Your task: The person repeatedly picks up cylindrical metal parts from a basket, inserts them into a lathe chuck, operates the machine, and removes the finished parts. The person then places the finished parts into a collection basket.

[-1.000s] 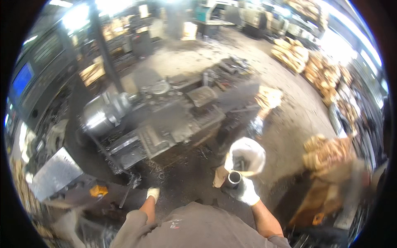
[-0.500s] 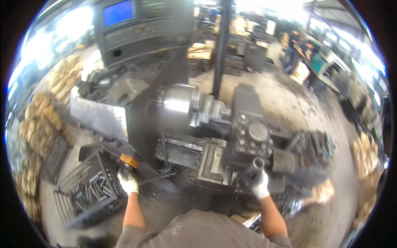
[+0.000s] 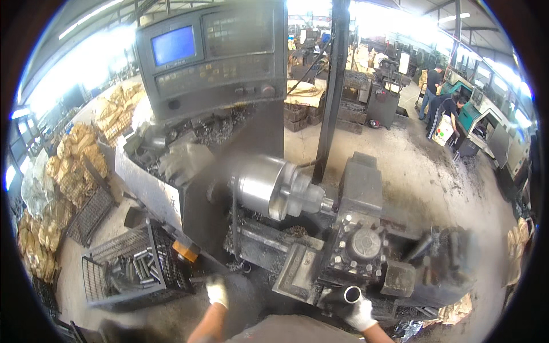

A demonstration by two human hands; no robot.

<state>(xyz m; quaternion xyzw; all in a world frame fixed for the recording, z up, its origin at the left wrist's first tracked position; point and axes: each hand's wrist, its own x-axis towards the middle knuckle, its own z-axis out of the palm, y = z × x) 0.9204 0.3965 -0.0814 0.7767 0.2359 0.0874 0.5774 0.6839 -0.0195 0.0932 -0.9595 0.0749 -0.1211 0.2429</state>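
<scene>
My left hand (image 3: pixel 217 292), in a pale glove, is low in the view beside a short dark rod (image 3: pixel 198 279). Motion blurs its fingers, so its grip is unclear. At the lower right, my gloved right hand (image 3: pixel 360 316) is closed against the side of a hollow metal tube (image 3: pixel 353 294) with a bright rim. The tube stands just on my side of a bolted, block-shaped tool turret (image 3: pixel 363 244). A shiny lathe chuck (image 3: pixel 260 186) sits left of the turret, and a small round workpiece (image 3: pixel 327 204) sticks out of its end.
A control panel with a blue screen (image 3: pixel 173 46) rises behind the chuck. A wire crate (image 3: pixel 123 294) holding metal tubes stands at left, near a yellow block (image 3: pixel 185 250). Sacks (image 3: pixel 77 163) are piled farther left. Two people (image 3: pixel 445 108) work at a green machine, far right.
The view has tilted up, so the machine sits lower. My left hand has moved right, away from beneath the yellow block. My right hand stays at the tube.
</scene>
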